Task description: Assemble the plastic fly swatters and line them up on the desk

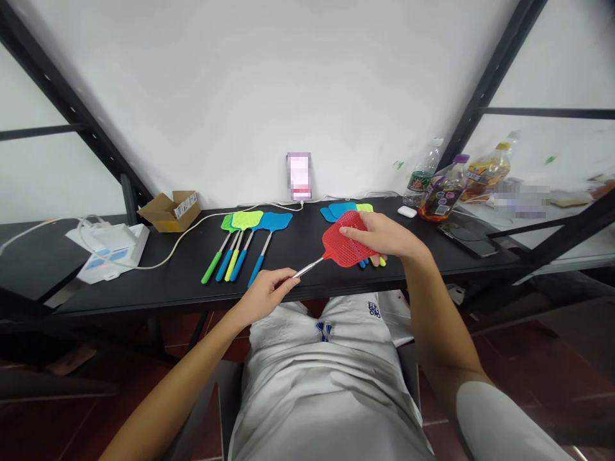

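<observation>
A red fly swatter (346, 242) is held slantwise above the front part of the black table. My left hand (270, 291) is closed around its handle end, where the metal shaft comes out of the fist. The mesh head is gripped at its right edge by my right hand (384, 235), thumb on top. To the left lie several fly swatters side by side, among them a yellow-green one (247, 219) and a blue one (275, 222). Behind the red head, more blue swatters (342, 209) and a yellow-green one (365, 208) are partly hidden.
An open cardboard box (172, 214) and a white power strip (115, 250) with cables are at the left. A phone (299, 177) leans on the wall. On the right are drink bottles (444, 189), a white case (407, 211) and a dark phone (467, 240).
</observation>
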`<state>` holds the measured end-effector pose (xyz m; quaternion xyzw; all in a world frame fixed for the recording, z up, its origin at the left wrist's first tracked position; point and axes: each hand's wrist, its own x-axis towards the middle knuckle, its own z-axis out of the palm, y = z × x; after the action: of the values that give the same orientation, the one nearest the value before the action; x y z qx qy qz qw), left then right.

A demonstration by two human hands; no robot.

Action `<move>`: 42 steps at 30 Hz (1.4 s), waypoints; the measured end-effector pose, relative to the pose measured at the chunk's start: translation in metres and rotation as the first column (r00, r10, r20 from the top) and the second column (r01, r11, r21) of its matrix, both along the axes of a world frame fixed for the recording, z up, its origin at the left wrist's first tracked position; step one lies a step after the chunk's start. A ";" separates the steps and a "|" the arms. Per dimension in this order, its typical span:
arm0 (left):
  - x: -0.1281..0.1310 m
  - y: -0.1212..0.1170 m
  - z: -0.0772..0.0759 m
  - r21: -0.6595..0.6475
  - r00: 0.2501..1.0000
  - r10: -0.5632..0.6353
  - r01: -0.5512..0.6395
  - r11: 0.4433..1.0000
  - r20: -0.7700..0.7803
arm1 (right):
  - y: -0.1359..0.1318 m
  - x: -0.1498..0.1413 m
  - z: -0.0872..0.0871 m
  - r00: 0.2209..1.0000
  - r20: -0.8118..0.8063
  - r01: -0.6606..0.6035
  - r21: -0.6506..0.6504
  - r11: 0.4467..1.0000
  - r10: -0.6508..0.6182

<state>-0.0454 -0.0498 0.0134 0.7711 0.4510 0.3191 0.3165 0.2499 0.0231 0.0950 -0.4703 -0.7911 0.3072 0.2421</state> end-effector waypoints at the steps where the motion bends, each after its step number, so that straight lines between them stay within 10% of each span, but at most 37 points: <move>1: 0.000 0.000 0.000 0.008 1.000 -0.003 0.003 1.000 -0.008 | 0.001 0.003 0.000 1.000 0.001 -0.021 0.006 1.000 0.021; 24: -0.005 0.005 -0.002 -0.193 0.991 0.019 0.008 0.981 0.135 | 0.016 0.007 -0.007 0.924 -0.225 -0.299 0.075 0.951 0.309; 42: -0.003 0.004 -0.002 -0.114 0.997 0.020 -0.011 0.993 0.077 | 0.008 -0.008 -0.005 0.937 -0.298 -0.234 -0.152 0.960 0.181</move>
<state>-0.0488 -0.0455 0.0118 0.7352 0.4616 0.3253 0.3749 0.2415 0.0308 0.0895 -0.3559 -0.7621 0.4668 0.2732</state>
